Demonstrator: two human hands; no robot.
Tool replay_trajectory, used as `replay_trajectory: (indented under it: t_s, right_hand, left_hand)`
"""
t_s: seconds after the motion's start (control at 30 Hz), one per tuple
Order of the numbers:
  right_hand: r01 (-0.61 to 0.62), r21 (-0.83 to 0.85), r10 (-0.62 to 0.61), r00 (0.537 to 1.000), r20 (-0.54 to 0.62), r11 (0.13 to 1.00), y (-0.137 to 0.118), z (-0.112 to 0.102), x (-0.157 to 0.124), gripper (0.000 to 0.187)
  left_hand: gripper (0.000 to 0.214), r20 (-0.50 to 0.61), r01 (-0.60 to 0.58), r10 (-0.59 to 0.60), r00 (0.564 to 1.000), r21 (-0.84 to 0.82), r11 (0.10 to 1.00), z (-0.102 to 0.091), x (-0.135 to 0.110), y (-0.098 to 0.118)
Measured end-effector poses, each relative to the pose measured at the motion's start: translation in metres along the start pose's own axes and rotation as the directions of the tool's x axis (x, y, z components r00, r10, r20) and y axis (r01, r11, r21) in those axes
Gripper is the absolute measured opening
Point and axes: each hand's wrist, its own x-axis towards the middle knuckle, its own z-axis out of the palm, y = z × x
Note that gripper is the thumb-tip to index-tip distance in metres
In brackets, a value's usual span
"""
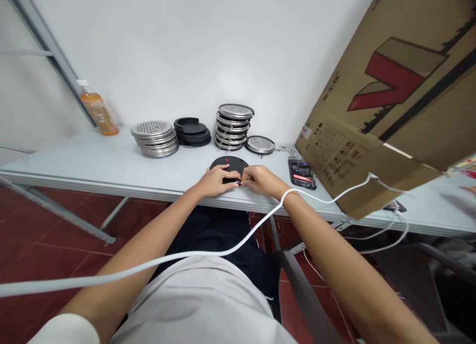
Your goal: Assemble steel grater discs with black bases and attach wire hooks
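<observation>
A round black disc (229,163) with a small red dot lies near the front edge of the white table (92,160). My left hand (215,180) rests on the disc's near edge, fingers curled and pressed onto it. My right hand (260,179) meets it from the right, fingers pinched on a small part at the disc's rim, too tiny to name. Both hands touch at the fingertips.
Behind stand a stack of perforated metal discs (155,137), a pile of black discs (192,131), a taller metal stack (233,126) and a single metal disc (260,144). A phone (302,174) lies right, beside a leaning cardboard box (390,101). An orange bottle (98,112) stands far left. A white cable (223,250) crosses my right wrist.
</observation>
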Motion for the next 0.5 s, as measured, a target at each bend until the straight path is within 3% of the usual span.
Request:
replay_trajectory:
  t_s: [0.23, 0.5]
  right_hand:
    - [0.090, 0.050, -0.072, 0.957, -0.281, 0.995, -0.006, 0.030, -0.021, 0.005]
    - [0.115, 0.081, -0.075, 0.919, -0.386, 0.990, -0.002, 0.041, -0.026, 0.014]
  left_hand:
    - [0.035, -0.026, -0.068, 0.066, 0.997, -0.087, 0.994, 0.000, -0.005, -0.004]
    - [0.053, -0.063, -0.082, 0.071, 0.995, -0.187, 0.979, -0.003, -0.009, -0.004]
